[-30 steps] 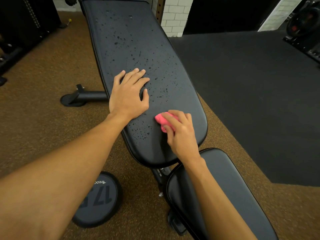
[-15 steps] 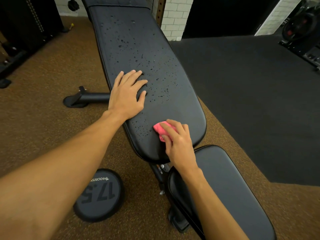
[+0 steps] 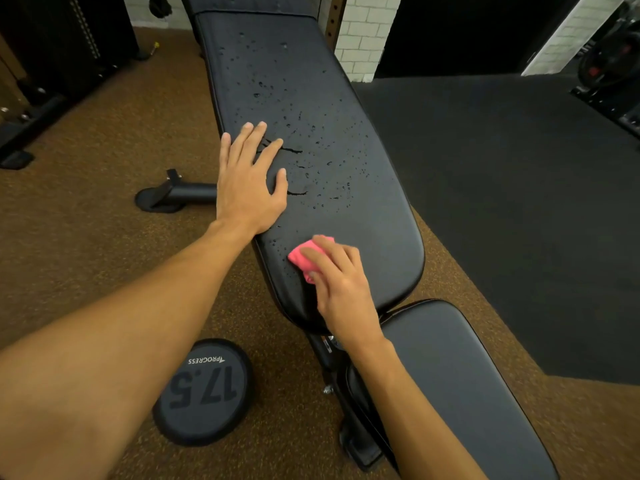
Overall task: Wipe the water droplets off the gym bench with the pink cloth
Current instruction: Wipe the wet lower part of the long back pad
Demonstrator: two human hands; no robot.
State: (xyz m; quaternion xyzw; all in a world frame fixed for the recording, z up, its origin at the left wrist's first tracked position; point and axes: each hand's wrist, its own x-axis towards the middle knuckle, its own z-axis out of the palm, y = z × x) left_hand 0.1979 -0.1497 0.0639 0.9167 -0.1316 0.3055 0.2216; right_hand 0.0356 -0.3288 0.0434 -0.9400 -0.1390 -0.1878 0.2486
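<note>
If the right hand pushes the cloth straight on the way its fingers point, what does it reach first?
The right hand points up and left along the bench pad, pressing the pink cloth. Straight on it would probably meet the few droplets beside the cloth, then the left hand lying flat on the pad.

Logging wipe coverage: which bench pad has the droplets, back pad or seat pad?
The long back pad, under both hands, is beaded with droplets; the shorter seat pad nearest the camera looks dry.
</note>
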